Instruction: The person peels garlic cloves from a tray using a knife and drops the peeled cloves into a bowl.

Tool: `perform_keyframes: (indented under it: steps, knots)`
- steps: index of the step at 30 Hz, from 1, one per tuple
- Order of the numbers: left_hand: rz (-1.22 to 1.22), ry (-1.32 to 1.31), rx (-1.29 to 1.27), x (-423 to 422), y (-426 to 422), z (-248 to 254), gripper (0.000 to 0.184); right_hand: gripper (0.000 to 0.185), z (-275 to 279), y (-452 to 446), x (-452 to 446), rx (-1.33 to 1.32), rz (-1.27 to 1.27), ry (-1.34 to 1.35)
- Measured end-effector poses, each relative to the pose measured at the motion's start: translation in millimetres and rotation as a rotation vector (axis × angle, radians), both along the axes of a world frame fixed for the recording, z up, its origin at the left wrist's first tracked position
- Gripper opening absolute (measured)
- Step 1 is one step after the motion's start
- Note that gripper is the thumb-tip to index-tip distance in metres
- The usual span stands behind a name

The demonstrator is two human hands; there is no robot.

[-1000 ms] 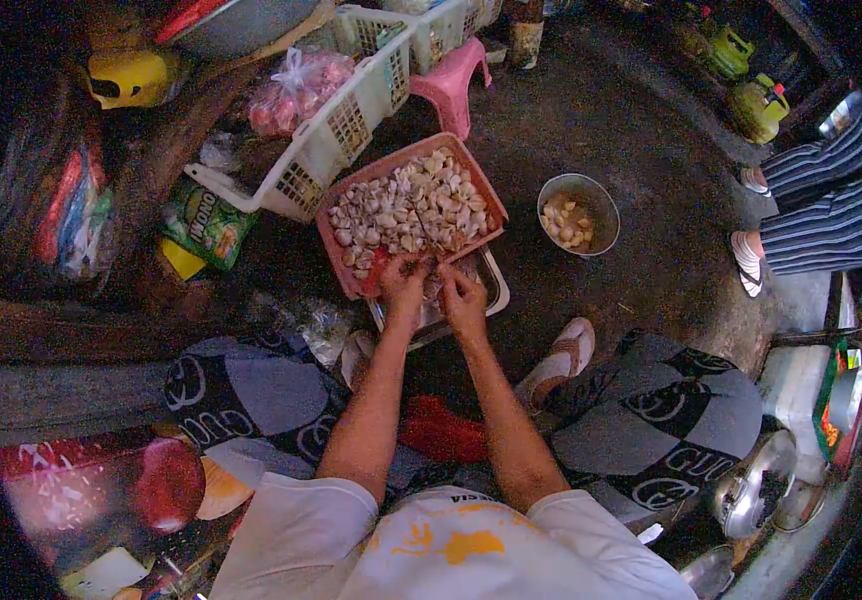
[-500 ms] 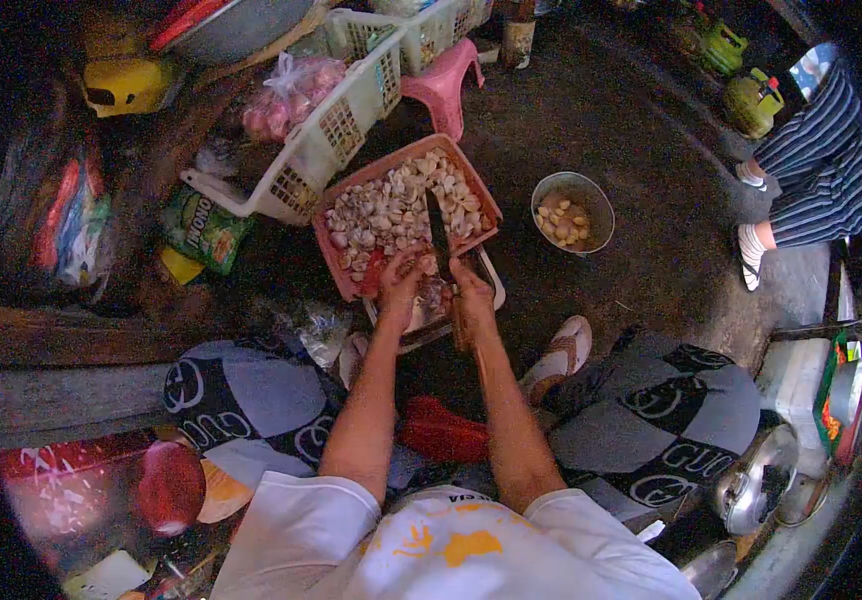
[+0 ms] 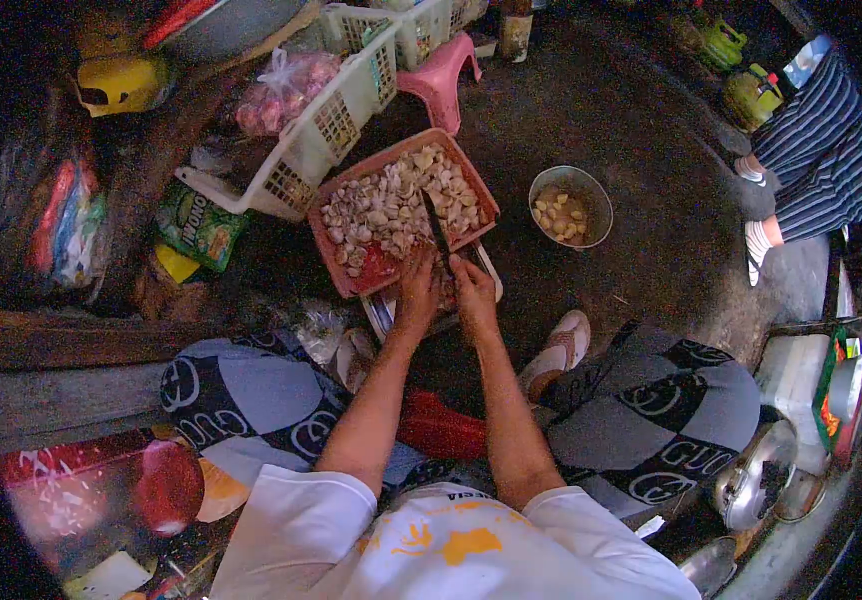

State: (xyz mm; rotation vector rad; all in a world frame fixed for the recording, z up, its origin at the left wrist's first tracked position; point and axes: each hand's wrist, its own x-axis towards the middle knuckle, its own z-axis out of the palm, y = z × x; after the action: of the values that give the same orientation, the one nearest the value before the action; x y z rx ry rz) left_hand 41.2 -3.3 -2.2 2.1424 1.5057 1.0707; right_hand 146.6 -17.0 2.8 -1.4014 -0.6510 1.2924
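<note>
In the head view, my right hand (image 3: 474,290) is closed round the handle of a knife (image 3: 434,218), whose dark blade points away from me over the garlic. My left hand (image 3: 417,290) is beside it at the near edge of the pink tray (image 3: 330,262), fingers bent together; what they pinch is too small to make out. Unpeeled garlic cloves (image 3: 381,208) fill most of that tray. Partly under it and my hands lies a pale metal-looking tray (image 3: 491,270). To the right, a round metal bowl (image 3: 606,222) holds several peeled cloves (image 3: 560,216) on the dark floor.
White plastic baskets (image 3: 296,180) stand at the upper left, with a bag of shallots (image 3: 286,92) inside. Behind the tray is a pink stool (image 3: 441,80). A person in striped trousers (image 3: 821,150) stands at right near green gas cylinders (image 3: 751,97). A lidded pot (image 3: 754,480) sits lower right.
My left hand has shifted right and slightly up toward the tray's near edge, its fingers now straighter. The knife has tilted a little, its tip moving left and nearer the cloves.
</note>
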Motion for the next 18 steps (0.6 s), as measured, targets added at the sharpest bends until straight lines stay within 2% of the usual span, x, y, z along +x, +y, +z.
perform_keyframes:
  steps: [2, 4, 6, 12, 14, 15, 16, 17, 18]
  knots:
    - [0.000, -0.365, -0.229, -0.9, 5.1, -27.4, 0.041, 0.034, -7.9, 1.2, -1.9, -0.005, -0.039, 0.015]
    - [-0.008, -0.398, -0.240, -3.0, 6.5, -40.5, 0.038, 0.032, -12.9, 2.5, 1.4, -0.055, -0.061, 0.034]
    - [-0.026, -0.096, -0.038, -0.6, 1.1, -15.6, 0.034, 0.031, -16.5, -0.5, 6.5, -0.036, -0.062, 0.045]
    - [0.223, -0.902, -0.629, 5.0, 4.7, 11.9, 0.031, 0.030, -65.5, -2.2, 19.3, 0.037, -0.108, -0.104]
    - [0.207, -1.058, -0.518, 0.5, 6.7, 0.5, 0.029, 0.031, -66.8, -1.8, 20.1, 0.005, -0.084, -0.276]
    - [0.150, -1.096, -0.384, 0.0, 8.7, -14.5, 0.028, 0.033, -65.7, -2.0, 20.0, -0.020, -0.052, -0.429]
    - [0.128, -1.105, -0.366, 0.2, 10.3, -11.4, 0.027, 0.034, -58.7, -2.3, 20.2, -0.046, -0.021, -0.583]
    - [0.106, -1.113, -0.347, 0.4, 12.0, -8.1, 0.026, 0.035, -51.7, -2.9, 19.3, 0.061, -0.012, -0.646]
    - [0.121, -1.095, -0.445, -3.8, 14.5, -4.4, 0.024, 0.037, -45.0, -4.5, 17.2, 0.167, -0.003, -0.708]
